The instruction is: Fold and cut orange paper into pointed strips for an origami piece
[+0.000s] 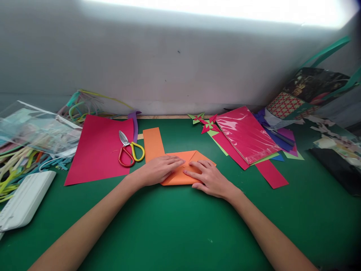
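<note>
Insp. notes, remote stn. I found the folded orange paper point(184, 155) on the green table point(180, 226), directly in front of the wearer, under 2 hands. L hand point(158, 169) lay over its L part, fingers extended side by side, not clamped on anything I could see; thumb hidden, so couldn't tell its position. R hand point(211, 178) bore on the R part, fingers apart, tips down, no pinch seen. In my judgement, L steadied the piece while R's tips kept the layers flat; the tabletop gave firm backing, hence no need to lift.

Orange strip point(153, 145) lay just beyond L hand; its near end was partly hidden, so contact w/ the folded piece was unconfirmed. Scissors point(131, 144) rested on the red sheet point(98, 146), blades pointing away, handles toward the wearer, prob. for easy pickup. 2 paper stars point(209, 124) sat near the wall point(169, 75), likely out of the hands' way. Film-wrapped red pack point(248, 135) lay to the R, approx. within reach, atop other coloured paper.
</note>
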The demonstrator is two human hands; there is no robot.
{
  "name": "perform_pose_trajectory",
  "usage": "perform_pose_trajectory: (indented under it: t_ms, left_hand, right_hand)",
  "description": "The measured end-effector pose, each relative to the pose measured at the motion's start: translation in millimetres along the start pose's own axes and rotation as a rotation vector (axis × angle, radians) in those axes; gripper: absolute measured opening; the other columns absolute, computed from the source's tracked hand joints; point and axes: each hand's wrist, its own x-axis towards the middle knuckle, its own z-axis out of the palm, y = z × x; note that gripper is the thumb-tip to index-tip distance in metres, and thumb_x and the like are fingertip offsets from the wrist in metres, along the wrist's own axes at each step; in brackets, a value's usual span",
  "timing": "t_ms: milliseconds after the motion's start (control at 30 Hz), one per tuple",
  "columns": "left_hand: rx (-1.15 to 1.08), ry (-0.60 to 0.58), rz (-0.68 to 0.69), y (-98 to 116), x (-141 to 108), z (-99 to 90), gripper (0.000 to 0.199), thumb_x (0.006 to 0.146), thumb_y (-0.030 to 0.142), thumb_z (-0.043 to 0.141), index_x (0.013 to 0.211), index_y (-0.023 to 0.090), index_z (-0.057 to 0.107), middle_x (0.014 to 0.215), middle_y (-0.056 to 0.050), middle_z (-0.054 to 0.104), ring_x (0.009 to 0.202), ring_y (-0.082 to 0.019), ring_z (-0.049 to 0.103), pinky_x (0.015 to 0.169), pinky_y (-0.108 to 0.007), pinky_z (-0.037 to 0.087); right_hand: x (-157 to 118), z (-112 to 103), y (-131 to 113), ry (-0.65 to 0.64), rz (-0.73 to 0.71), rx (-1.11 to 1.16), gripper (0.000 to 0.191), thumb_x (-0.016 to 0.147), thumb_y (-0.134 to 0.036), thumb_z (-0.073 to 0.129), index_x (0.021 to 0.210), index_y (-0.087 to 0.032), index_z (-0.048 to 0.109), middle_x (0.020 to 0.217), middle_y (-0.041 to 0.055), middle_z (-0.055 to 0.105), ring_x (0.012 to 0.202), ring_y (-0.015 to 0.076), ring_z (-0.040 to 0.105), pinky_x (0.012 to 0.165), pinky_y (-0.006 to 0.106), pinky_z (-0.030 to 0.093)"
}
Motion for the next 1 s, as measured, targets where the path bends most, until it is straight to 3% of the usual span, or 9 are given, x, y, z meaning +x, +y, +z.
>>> perform_pose_trajectory:
  t_ms: [133,400,600,1000]
  left_hand:
    - [-0.034,0.002,-0.093,-1.5,-0.3,2.8,0.044,0.109,0.022,0.046,0.152,0.018,0.051,0.149,-0.012,0.063,0.136,-0.026,0.062,0.112,-0.039,0.053]
    - [-0.023,0.024,-0.036,-3.1,-1.8,2.7,0.044,0.109,0.018,0.045,0.153,0.018,0.052,0.149,-0.013,0.063,0.139,-0.026,0.059,0.113,-0.04,0.052]
    - [0.029,-0.013,0.084,3.1,2.4,-3.2,0.046,0.105,0.013,0.048,0.151,0.019,0.054,0.151,-0.013,0.061,0.142,-0.029,0.056,0.119,-0.044,0.047]
    - [-0.016,0.046,0.023,2.4,-0.7,2.6,0.044,0.109,0.019,0.046,0.152,0.018,0.053,0.15,-0.013,0.062,0.14,-0.027,0.058,0.117,-0.044,0.05]
  right_hand:
    - [-0.4,2.2,0.9,0.001,-0.002,-0.001,0.052,0.106,-0.054,0.053,0.154,-0.035,0.056,0.155,0.0114,0.054,0.131,0.0342,0.052,0.111,0.055,0.043]
    - [-0.5,1.5,0.6,0.003,-0.003,-0.001,0.052,0.106,-0.053,0.054,0.155,-0.035,0.054,0.155,0.0115,0.055,0.132,0.0342,0.052,0.111,0.055,0.043]
    - [0.1,0.3,-0.4,-0.005,0.004,-0.001,0.051,0.106,-0.052,0.053,0.154,-0.034,0.055,0.155,0.011,0.055,0.131,0.034,0.052,0.111,0.055,0.042]
    - [-0.1,0.2,0.2,0.009,-0.006,0.003,0.05,0.107,-0.051,0.053,0.154,-0.035,0.055,0.155,0.0105,0.055,0.132,0.033,0.052,0.113,0.054,0.042]
